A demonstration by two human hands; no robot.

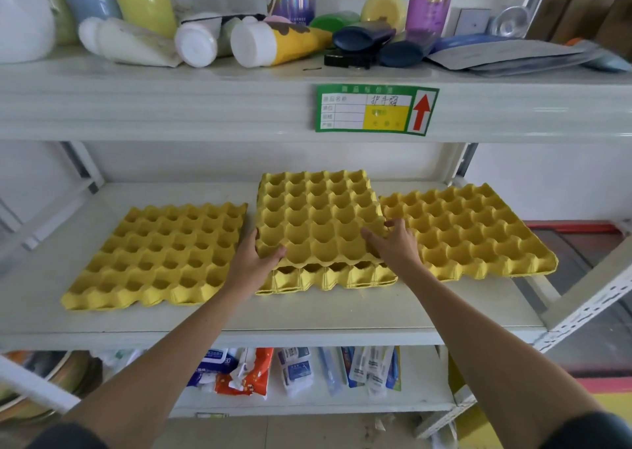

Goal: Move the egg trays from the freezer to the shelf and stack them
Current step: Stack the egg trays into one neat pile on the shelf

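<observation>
Both grips were on the top egg tray (318,212). My left hand (251,264) held its near-left corner, thumb over the top edge, fingers underneath. My right hand (393,243) gripped the near-right edge, fingers curled into the cups. That tray was tilted, near edge raised, sitting over a second yellow tray (333,276) that lay flat on the middle shelf (307,315); only the lower one's front row of cups showed. Not nested yet, a gap was visible along the front.

Left tray (160,255) lay flat on the same shelf, just beside my left hand, apart from the stack. Right tray (468,229) also lay flat there, its left edge tucked just under or against the tilted tray; couldn't tell which.

Upper shelf carried toppled tubes (273,43) and bottles (432,0), with a green price label (376,110) on its front lip. Lower shelf held packets of wipes (246,370). Red-edged freezer (581,243) showed at far right, beyond the shelf upright.
</observation>
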